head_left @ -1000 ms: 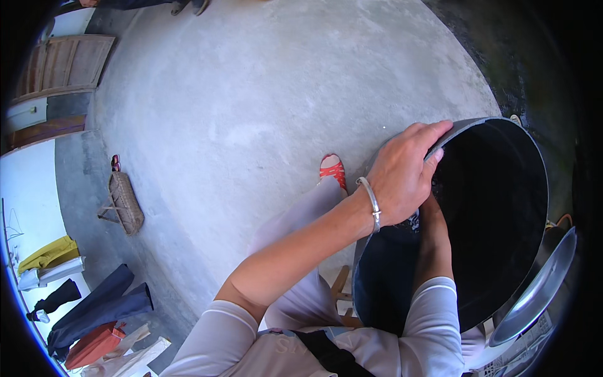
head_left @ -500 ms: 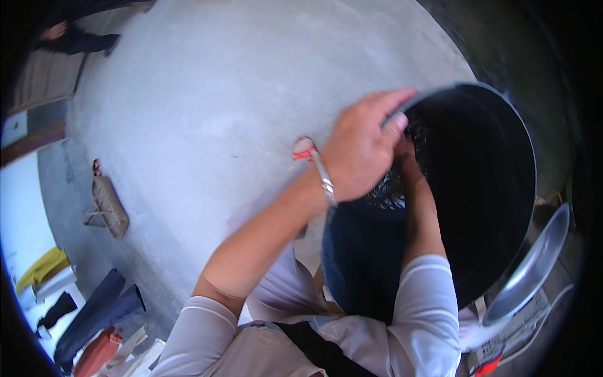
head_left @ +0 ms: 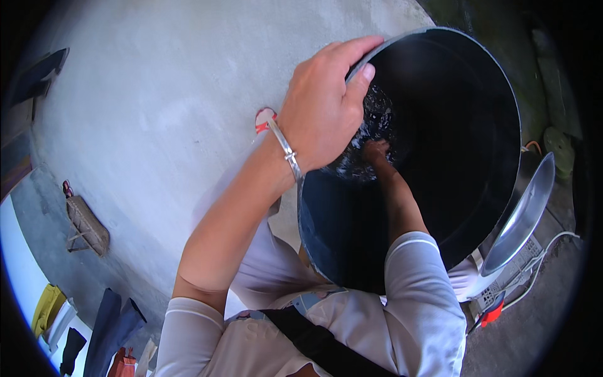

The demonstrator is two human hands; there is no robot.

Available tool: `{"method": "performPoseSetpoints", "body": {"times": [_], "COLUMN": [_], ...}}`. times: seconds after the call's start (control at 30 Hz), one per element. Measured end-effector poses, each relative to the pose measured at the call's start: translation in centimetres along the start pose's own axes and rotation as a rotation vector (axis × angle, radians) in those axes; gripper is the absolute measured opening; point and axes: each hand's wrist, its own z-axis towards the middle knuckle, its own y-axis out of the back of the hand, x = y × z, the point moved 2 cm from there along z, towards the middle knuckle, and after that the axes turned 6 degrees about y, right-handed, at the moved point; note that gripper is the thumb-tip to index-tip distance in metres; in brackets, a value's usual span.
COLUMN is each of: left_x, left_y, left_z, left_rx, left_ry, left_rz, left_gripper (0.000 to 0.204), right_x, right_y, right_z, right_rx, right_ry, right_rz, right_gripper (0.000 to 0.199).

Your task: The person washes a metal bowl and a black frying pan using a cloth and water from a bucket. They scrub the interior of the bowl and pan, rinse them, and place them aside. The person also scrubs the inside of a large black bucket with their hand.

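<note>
Fingers of the left hand curled over the upper-left rim of a big dark tub, thumb pressed inside against the wall, so clamped on the rim. Silver bangle around that wrist, bare forearm running down toward the lower left of the view.

Right hand plunged deep inside the tub, among glinting wet ripples or suds just below the left thumb; finger spread impossible to tell (too dark and splashed), nor whether anything is held. Right forearm sloping down into the tub from a pale grey sleeve at the lower middle.

Tub tilted toward the body, filling the right half of the view, its near edge close above the lap. Just beside its right wall, a shiny metal lid or basin leaning on edge, with a white cable and a small red item on the ground below it.

Further out: bare concrete floor on the left, a red sandal peeking out behind the left wrist, a woven brush-like object lying well apart at the left edge, some folded clothes in the lower-left corner.
</note>
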Motion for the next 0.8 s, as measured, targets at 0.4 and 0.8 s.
{"method": "performPoseSetpoints", "body": {"times": [0.4, 0.8], "left_x": [0.6, -1.6], "left_y": [-0.3, 0.2], "left_z": [-0.6, 0.1], "left_rx": [-0.052, 0.047], "left_ry": [0.032, 0.063], "left_rz": [-0.065, -0.19], "left_gripper": [0.028, 0.033], "right_x": [11.6, 10.7], "right_y": [4.0, 1.4], "right_z": [0.0, 1.4], "right_rx": [-0.658, -0.912], "right_ry": [0.658, 0.587], "right_rz": [-0.511, 0.005], "right_gripper": [0.024, 0.028]}}
